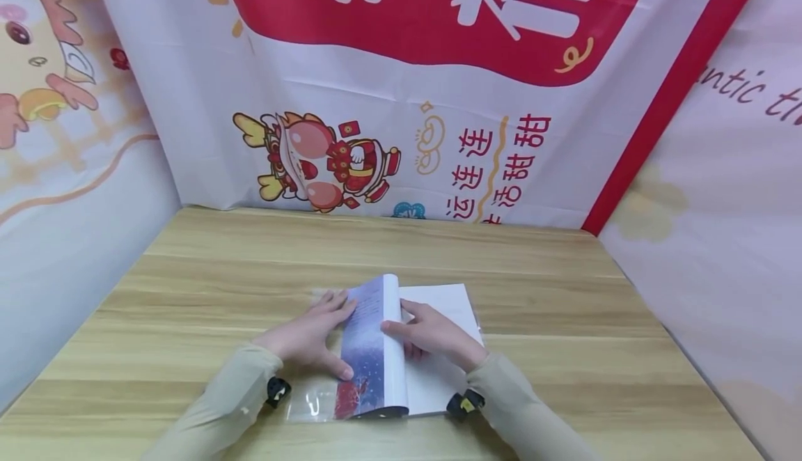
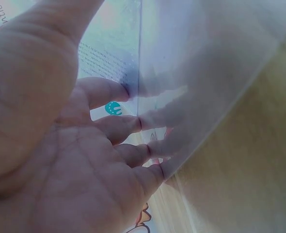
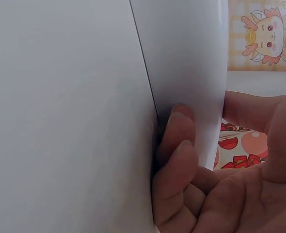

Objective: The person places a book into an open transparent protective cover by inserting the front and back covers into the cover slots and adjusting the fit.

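Observation:
A thin book [image 1: 438, 377] with a blue-purple, snowy printed cover [image 1: 363, 336] lies on the table, its cover curled over and white pages showing at the right. Clear plastic film [image 1: 312, 402] extends past the cover's left side. My left hand [image 1: 313, 336], fingers spread, rests on the cover and film; the left wrist view shows the hand [image 2: 99, 145] with its fingertips against the transparent film [image 2: 206, 87]. With the thumb on top and fingers underneath, my right hand [image 1: 438, 336] pinches the curled cover. In the right wrist view, the right hand's fingers [image 3: 177, 165] reach behind the white curl [image 3: 191, 58].
The wood-grain table [image 1: 557, 294] extends around the book on all sides. A printed cloth [image 1: 401, 85] with a cartoon dragon [image 1: 319, 161] hangs along the back edge. Printed cloths also stand at the left and right. Black bands [image 1: 278, 391] are worn on both wrists.

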The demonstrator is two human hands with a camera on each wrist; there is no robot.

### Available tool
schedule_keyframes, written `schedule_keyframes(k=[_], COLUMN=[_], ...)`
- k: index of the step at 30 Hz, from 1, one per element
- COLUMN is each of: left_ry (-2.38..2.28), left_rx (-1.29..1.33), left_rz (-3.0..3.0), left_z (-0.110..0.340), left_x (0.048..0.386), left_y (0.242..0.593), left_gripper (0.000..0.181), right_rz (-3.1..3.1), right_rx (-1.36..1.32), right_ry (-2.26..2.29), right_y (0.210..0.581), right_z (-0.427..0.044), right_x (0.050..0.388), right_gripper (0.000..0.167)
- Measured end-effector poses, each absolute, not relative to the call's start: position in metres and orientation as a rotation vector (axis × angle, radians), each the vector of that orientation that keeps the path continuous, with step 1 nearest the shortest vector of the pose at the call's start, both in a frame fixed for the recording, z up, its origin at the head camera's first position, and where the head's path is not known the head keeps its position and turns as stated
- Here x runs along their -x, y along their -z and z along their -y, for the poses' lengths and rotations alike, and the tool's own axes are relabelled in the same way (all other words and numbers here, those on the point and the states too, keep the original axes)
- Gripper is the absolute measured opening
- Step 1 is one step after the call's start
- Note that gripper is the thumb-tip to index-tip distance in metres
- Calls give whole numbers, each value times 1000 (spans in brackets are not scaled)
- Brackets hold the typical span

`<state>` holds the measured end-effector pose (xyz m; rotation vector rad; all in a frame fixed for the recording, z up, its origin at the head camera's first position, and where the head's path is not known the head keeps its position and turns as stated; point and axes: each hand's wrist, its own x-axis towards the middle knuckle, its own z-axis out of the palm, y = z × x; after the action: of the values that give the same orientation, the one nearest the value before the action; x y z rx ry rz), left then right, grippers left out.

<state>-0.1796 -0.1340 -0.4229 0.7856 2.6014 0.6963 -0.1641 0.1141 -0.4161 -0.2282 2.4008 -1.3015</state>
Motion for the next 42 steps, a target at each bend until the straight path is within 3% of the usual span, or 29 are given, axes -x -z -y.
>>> schedule_keyframes(k=[30, 42], left_ry=[-687, -699], left_rx=[-818, -834], left_rz=[-2612, -2604], left_z=[132, 132], left_x=[176, 177], left_y=[421, 419], left_gripper=[127, 126], right_rz=[-2461, -2490], right_rx=[217, 189], right_ry=[1186, 1154], right_y=[409, 410], right_z=[-108, -105], right_x=[161, 160], right_gripper=[64, 72])
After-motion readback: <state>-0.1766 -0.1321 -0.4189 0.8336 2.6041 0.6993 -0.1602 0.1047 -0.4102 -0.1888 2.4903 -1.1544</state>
